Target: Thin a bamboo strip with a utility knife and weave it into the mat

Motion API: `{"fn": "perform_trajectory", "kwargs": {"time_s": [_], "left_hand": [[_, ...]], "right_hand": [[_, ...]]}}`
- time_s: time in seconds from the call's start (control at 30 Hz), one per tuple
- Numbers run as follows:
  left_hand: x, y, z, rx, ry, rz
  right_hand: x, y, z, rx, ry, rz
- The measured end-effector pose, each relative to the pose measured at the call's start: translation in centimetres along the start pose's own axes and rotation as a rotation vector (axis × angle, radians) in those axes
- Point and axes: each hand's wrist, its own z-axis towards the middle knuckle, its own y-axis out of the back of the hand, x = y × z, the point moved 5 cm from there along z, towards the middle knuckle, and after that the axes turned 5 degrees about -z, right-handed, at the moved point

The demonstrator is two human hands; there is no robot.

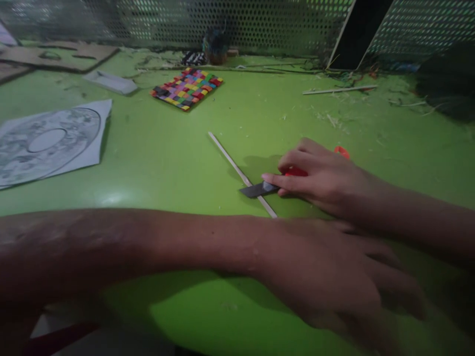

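My right hand (pixel 319 175) is closed round a red-handled utility knife (pixel 260 188), index finger stretched along its top. The grey blade rests across a thin pale wooden strip (pixel 237 169) that lies diagonally on the green table (pixel 166 158). My left hand (pixel 334 282) reaches across the front of the view, palm down, fingers stretched out and slightly blurred, over the table just below the strip's near end. It holds nothing that I can see.
A multicoloured woven mat (pixel 187 87) lies at the back centre. A paper sheet with a printed ring (pixel 48 141) sits at the left. Cardboard cut-outs (pixel 59 55) lie far left, another thin stick (pixel 339 90) and shavings at the back right. A perforated metal screen (pixel 237 20) closes the far edge.
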Motion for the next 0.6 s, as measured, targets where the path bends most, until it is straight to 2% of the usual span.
{"fn": "perform_trajectory", "kwargs": {"time_s": [0.1, 0.23, 0.33, 0.47, 0.6], "left_hand": [[0.2, 0.1, 0.1, -0.014, 0.036, -0.046], [-0.2, 0.1, 0.1, -0.067, -0.027, -0.002], [0.0, 0.2, 0.0, -0.11, 0.017, -0.02], [-0.1, 0.1, -0.2, -0.079, -0.01, 0.004], [0.1, 0.1, -0.2, -0.073, 0.018, -0.041]], "right_hand": [[-0.1, -0.2, 0.1, 0.005, -0.002, -0.026], [-0.2, -0.5, 0.2, 0.009, 0.002, -0.058], [-0.3, -0.7, 0.3, -0.016, 0.04, -0.076], [-0.4, -0.9, 0.3, -0.076, 0.092, -0.124], [-0.6, -1.1, 0.3, -0.072, 0.089, -0.152]]}}
